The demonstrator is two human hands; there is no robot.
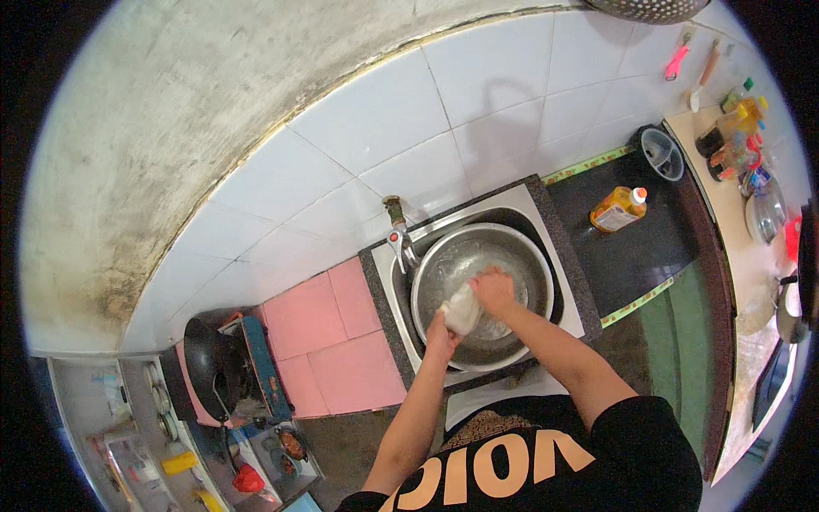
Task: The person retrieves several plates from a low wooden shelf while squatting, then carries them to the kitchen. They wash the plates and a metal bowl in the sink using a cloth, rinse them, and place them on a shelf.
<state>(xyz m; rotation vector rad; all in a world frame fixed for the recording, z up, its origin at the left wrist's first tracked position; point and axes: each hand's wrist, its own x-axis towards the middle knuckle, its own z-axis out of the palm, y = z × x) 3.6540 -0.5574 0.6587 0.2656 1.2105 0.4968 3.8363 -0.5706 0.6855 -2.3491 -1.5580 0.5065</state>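
A large round metal basin (441, 265) sits inside the stainless steel sink (555, 237), with what looks like some water in it. Over the basin, my left hand (443, 337) grips the lower left end of a bunched white cloth (462, 312). At the cloth's upper right end, my right hand (494, 293) is closed on it, fingers partly hidden. Close to the basin's upper left rim is the faucet (400, 242), its spout pointing down beside the rim.
Right of the sink, a bottle of orange liquid (617, 210) stands on a black counter mat (646, 256). Pink tiles (358, 371) cover the counter to the left, where a black wok (208, 365) rests on a portable stove (265, 368). Several condiment bottles (736, 137) line the far right shelf.
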